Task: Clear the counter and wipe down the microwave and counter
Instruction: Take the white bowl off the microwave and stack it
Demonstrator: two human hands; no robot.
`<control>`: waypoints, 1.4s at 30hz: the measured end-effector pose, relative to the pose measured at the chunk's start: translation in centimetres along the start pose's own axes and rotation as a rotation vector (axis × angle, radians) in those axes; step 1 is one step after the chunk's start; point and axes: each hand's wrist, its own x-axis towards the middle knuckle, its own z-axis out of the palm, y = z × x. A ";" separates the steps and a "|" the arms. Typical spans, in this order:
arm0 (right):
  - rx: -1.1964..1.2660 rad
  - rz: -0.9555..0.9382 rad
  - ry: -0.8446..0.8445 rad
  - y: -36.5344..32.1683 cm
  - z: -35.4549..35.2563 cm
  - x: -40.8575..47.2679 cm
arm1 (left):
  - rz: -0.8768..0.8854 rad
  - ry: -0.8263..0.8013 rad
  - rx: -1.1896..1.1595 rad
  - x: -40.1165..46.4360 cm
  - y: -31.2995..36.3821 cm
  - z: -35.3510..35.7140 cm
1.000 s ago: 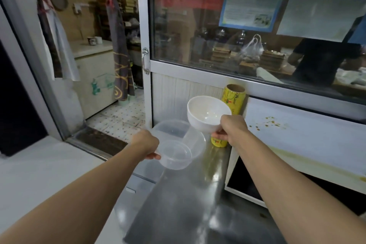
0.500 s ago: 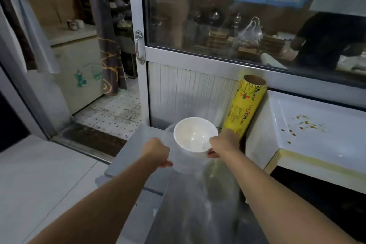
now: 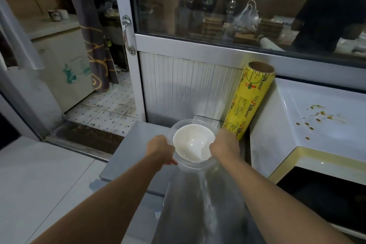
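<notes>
A white bowl [image 3: 193, 144] sits nested inside a clear plastic container [image 3: 195, 165] above the steel counter [image 3: 200, 204]. My left hand [image 3: 161, 149] grips the container's left rim. My right hand [image 3: 224, 144] holds the bowl's right rim, with its fingers hidden behind the bowl. A white microwave [image 3: 309, 125] stands to the right, with brown splatter on its top and a yellowish smear along its front edge.
A yellow roll of cling wrap [image 3: 248, 101] leans upright between the bowl and the microwave, against a ribbed white panel [image 3: 190, 87]. A glass window [image 3: 237, 6] runs above. At left an open doorway shows a tiled floor [image 3: 103, 109] and a white cabinet [image 3: 65, 69].
The bowl, held apart from the clear container a second ago, now sits inside it. Both hands have come lower and closer together near the counter's back.
</notes>
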 end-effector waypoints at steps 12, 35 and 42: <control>-0.020 -0.068 -0.038 0.6 -2.8 2.9 | -0.015 -0.031 -0.099 3.4 2.4 1.4; 0.147 0.025 -0.007 4.9 0.3 7.8 | -0.125 -0.022 -0.154 13.2 3.8 8.2; 0.155 0.029 -0.013 4.7 1.4 8.8 | -0.088 -0.008 -0.073 14.7 3.0 9.4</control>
